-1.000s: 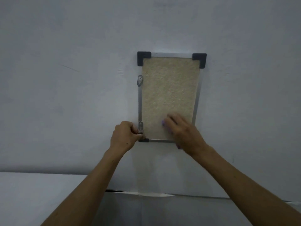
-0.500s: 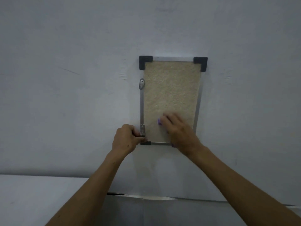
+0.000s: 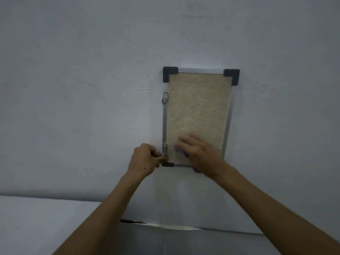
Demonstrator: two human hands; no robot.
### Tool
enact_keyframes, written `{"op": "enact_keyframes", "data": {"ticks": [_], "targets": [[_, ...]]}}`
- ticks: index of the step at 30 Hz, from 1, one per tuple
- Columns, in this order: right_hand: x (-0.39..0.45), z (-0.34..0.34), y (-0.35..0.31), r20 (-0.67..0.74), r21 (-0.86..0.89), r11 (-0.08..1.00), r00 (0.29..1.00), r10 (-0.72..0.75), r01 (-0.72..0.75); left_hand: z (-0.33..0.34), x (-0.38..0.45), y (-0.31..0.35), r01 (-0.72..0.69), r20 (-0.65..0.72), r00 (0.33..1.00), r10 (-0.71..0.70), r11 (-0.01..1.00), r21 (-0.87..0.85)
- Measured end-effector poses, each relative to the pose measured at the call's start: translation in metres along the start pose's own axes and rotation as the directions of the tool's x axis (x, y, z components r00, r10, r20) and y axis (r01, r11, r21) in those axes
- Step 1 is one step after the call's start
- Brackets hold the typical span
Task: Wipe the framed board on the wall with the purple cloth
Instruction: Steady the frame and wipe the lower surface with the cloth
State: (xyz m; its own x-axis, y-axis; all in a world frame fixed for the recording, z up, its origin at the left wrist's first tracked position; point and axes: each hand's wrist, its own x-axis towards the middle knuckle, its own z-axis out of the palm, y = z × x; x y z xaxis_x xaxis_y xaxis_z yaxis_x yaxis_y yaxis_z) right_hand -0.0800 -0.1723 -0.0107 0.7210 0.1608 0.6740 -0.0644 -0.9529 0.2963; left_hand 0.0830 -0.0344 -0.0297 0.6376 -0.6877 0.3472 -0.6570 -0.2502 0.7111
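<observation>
The framed board [image 3: 198,115] hangs on the pale wall [image 3: 92,107]. The left hand [image 3: 144,160], fingers curled, pinches its metal frame near the lower left corner. The right hand [image 3: 199,153] presses the purple cloth [image 3: 177,149] flat against the board's lower part, fingers extended.

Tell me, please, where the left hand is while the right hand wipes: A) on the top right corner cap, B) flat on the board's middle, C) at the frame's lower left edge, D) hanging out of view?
C: the left hand pinches the framed board at its lower left edge, beside the lower metal bracket.
</observation>
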Motion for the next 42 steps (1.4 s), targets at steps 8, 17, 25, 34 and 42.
{"op": "enact_keyframes", "data": {"ticks": [8, 17, 25, 34, 42], "targets": [[0.026, 0.001, 0.004, -0.232, -0.066, 0.994, 0.971, 0.064, -0.081, 0.003, -0.004, -0.008, -0.022, -0.057, 0.998, 0.019, 0.998, -0.06], [-0.013, 0.035, -0.025, 0.019, 0.017, 0.998, 0.998, -0.055, 0.055, 0.003, -0.01, -0.012, -0.028, -0.086, 0.996, 0.015, 0.988, -0.155], [0.031, 0.019, -0.016, -0.209, 0.0, 0.999, 0.976, 0.052, -0.053, 0.005, -0.008, -0.012, 0.006, -0.061, 0.998, -0.015, 0.989, -0.148], [-0.025, 0.033, -0.036, 0.148, 0.251, 0.955, 0.981, 0.122, -0.156, 0.006, -0.012, -0.008, 0.001, -0.124, 0.992, -0.017, 0.992, -0.126], [-0.025, -0.023, -0.031, 0.34, 0.693, 0.392, 0.753, 0.563, -0.606, 0.011, -0.032, 0.003, 0.059, -0.218, 0.973, -0.075, 0.995, -0.077]]}}
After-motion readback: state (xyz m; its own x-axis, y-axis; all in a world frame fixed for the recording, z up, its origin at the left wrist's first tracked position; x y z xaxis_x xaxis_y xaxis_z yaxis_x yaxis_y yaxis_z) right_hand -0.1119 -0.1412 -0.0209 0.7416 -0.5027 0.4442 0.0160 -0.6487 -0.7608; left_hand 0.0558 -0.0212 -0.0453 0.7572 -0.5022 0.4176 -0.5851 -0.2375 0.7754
